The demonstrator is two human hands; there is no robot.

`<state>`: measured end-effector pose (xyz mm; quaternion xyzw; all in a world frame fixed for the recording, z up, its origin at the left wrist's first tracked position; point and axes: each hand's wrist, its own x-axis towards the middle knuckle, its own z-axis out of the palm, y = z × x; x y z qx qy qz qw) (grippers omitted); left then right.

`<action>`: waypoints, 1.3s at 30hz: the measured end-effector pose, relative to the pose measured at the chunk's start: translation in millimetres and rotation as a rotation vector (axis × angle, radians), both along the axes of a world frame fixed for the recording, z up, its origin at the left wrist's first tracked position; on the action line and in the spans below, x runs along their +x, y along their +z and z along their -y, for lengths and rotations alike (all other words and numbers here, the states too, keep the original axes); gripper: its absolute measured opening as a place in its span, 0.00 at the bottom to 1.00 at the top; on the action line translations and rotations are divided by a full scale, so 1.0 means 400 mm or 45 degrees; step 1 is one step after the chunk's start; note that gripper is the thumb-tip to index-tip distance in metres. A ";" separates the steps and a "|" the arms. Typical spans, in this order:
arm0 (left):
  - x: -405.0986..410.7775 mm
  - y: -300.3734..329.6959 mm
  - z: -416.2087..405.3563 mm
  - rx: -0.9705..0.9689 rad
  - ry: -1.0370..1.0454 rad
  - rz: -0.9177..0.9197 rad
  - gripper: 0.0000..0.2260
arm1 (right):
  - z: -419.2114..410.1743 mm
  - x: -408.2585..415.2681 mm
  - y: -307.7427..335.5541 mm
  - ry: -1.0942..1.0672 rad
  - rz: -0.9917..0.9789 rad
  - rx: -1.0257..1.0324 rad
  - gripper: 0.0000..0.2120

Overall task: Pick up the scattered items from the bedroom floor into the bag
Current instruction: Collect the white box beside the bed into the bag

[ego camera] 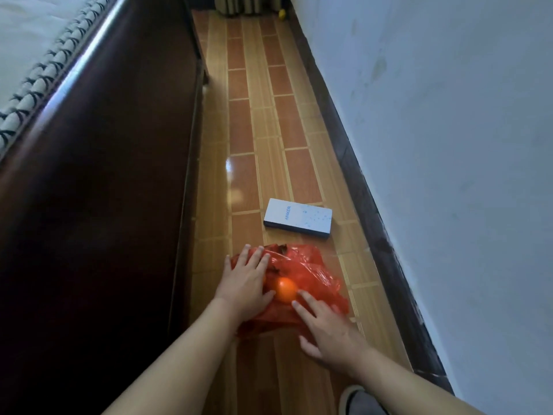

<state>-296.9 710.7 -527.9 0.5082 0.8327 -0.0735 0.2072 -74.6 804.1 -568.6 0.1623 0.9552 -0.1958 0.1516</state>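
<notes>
Red bag lies crumpled on the floor, in the strip between bed frame and wall; orange ball sits at the bag's middle, whether inside or on top I cannot tell; white box lies flat on the floor just beyond the bag, apart from it; small yellow thing far beyond the bag, by the wall, too small to identify

Left hand flat on the bag's bed-side half, fingers straight and spread, holding nothing; right hand on the bag's near wall-side edge, fingers straight and slightly spread, tips beside the ball

Step in hand, as I judge it: find and open the bag's mouth; do it well by pinching the two rims apart, not pressing flat; keep the ball from rolling out; then slide the box in flat
</notes>
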 end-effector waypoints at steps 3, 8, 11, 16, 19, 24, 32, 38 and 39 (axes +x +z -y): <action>0.037 -0.028 0.020 0.018 0.041 0.062 0.44 | 0.021 0.034 -0.004 -0.026 0.043 -0.014 0.30; 0.056 -0.043 0.022 0.013 -0.010 0.103 0.48 | 0.097 0.096 -0.037 0.036 0.029 0.147 0.12; 0.067 -0.041 0.024 0.010 -0.046 0.102 0.47 | 0.131 0.071 -0.012 0.093 -0.202 0.214 0.11; 0.063 -0.033 0.056 0.039 0.025 0.091 0.42 | 0.094 -0.025 0.013 0.051 -0.384 0.328 0.29; 0.058 -0.032 0.085 0.036 0.034 0.054 0.42 | 0.003 -0.055 -0.020 0.137 -0.167 0.409 0.36; 0.060 -0.026 0.087 -0.023 0.056 -0.006 0.43 | -0.179 -0.063 -0.059 0.324 0.235 0.563 0.34; 0.064 -0.017 0.093 -0.107 0.207 -0.042 0.40 | -0.313 -0.040 -0.070 0.152 0.341 0.465 0.34; 0.052 0.006 0.105 -0.001 0.372 0.056 0.35 | -0.276 -0.043 -0.040 -0.271 0.017 0.082 0.39; 0.051 0.011 0.101 0.042 0.378 0.060 0.34 | -0.275 -0.053 -0.032 -0.279 -0.086 0.062 0.39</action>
